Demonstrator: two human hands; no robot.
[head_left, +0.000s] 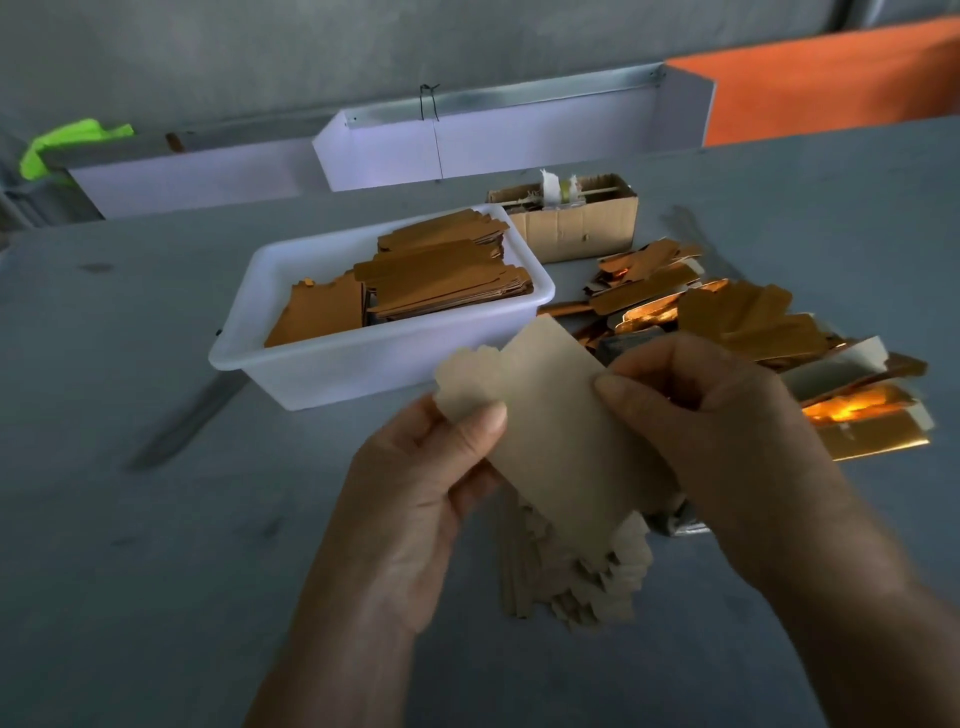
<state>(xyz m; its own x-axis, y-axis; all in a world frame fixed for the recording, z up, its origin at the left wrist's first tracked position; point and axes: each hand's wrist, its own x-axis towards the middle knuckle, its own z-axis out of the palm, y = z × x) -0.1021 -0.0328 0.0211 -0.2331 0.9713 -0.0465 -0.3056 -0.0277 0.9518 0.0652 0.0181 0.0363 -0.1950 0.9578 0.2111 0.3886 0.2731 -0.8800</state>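
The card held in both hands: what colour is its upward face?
The card is plain pale beige; the head view shows it best.

Left of the left hand (415, 483) the grey tabletop (156, 597) offers open passage. Straight ahead a white rectangular plastic tub (363, 364) bars the way. Past the right hand (717, 415), a loose heap of gold foil card blanks (753, 317) crowds the surface. A stack of beige card blanks (582, 587) lies directly beneath.

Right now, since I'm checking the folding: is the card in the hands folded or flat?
Flat: the tan card, pinched by left hand and right hand, shows one level face, no flap bent.
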